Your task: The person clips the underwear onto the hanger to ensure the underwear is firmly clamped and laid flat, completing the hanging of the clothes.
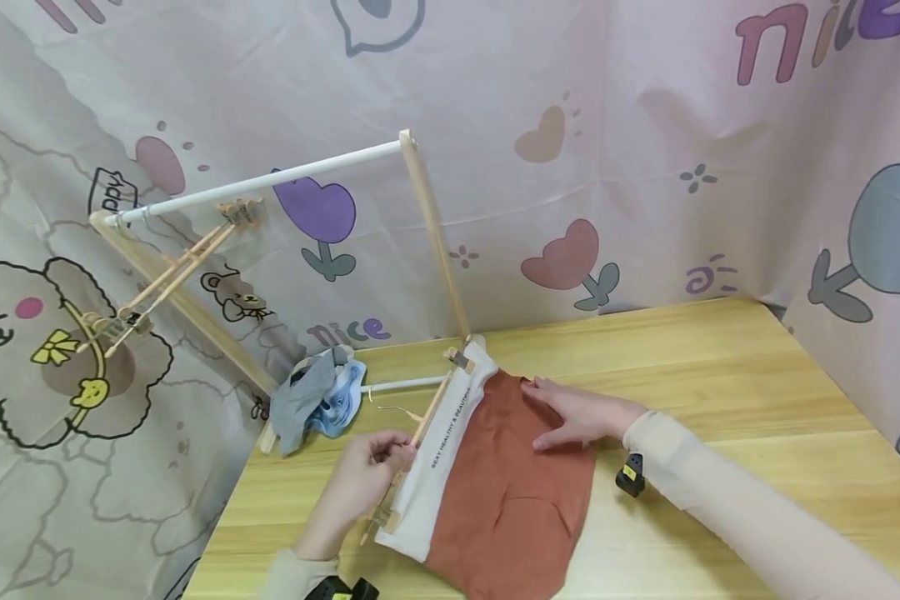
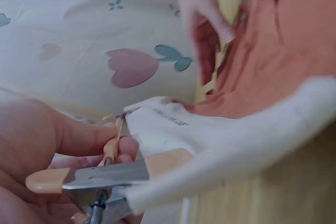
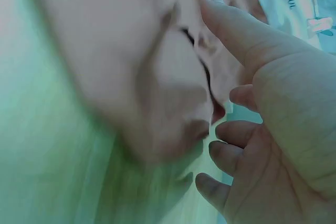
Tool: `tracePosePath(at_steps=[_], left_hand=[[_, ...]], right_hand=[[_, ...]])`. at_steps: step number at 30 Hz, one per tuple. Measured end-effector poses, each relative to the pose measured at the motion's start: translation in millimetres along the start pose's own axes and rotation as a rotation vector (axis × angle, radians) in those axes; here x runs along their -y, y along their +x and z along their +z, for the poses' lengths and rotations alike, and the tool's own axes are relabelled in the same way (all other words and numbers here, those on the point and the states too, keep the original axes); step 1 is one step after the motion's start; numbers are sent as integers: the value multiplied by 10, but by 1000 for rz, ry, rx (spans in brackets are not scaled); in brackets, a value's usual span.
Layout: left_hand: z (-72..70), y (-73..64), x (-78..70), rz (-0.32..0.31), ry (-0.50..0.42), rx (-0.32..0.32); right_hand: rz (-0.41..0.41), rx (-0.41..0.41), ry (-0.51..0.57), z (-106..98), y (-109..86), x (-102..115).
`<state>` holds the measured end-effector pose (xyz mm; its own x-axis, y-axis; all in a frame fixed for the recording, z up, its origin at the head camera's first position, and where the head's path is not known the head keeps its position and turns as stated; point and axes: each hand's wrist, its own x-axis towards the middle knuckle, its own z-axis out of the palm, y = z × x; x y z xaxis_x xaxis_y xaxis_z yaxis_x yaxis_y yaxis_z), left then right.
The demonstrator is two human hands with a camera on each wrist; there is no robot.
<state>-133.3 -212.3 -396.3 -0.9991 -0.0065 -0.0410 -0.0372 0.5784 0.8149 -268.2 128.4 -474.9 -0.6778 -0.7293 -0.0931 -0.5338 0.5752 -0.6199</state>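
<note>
Rust-orange underpants (image 1: 513, 475) with a white lettered waistband (image 1: 444, 433) lie on the table, clipped along the waistband to a wooden clip hanger (image 1: 432, 408). My left hand (image 1: 367, 475) pinches the hanger's bar between thumb and fingers. In the left wrist view, a metal clip (image 2: 113, 174) with wooden tips bites the waistband close to that hand. My right hand (image 1: 581, 414) has its fingers spread, with thumb and fingertips over the side of the orange cloth. The right wrist view shows its thumb extended beside the fabric (image 3: 142, 77) and its other fingers loosely bent.
A wooden rack with a white top rail (image 1: 270, 177) stands at the left back. Clip hangers (image 1: 187, 267) hang from its left end. Crumpled grey and blue clothes (image 1: 318, 396) lie at its foot. A printed curtain (image 1: 630, 183) closes off the back of the table (image 1: 720, 367).
</note>
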Motion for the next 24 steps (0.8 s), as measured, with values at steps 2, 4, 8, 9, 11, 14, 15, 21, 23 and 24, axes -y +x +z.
tracePosePath(at_steps=[2,4,8,9,11,14,15,21,23,24], left_hand=[[-124,-21,-30,22,29,0],[-258,-49,-64,43,63,-2],[-524,-102,-138,75,145,-28],[-586,-114,-157,77,167,-37],[-702,-124,-196,80,210,-58],[-864,-129,-252,67,283,-84],[-914,-126,-269,58,306,-89],[-1158,-61,-341,53,384,-111],[-1230,-44,-370,58,408,-123],[-1269,-36,-389,58,418,-128]], right_hand=[[7,4,12,19,-3,-9],[11,6,12,34,-12,-20],[10,2,-2,55,-29,-35],[11,2,-1,55,-36,-35],[6,-1,0,55,-39,-43],[4,-4,1,51,-36,-49],[2,-5,4,49,-40,-46],[4,-10,1,53,-47,-56],[5,-13,1,55,-45,-65],[9,-13,0,56,-44,-67]])
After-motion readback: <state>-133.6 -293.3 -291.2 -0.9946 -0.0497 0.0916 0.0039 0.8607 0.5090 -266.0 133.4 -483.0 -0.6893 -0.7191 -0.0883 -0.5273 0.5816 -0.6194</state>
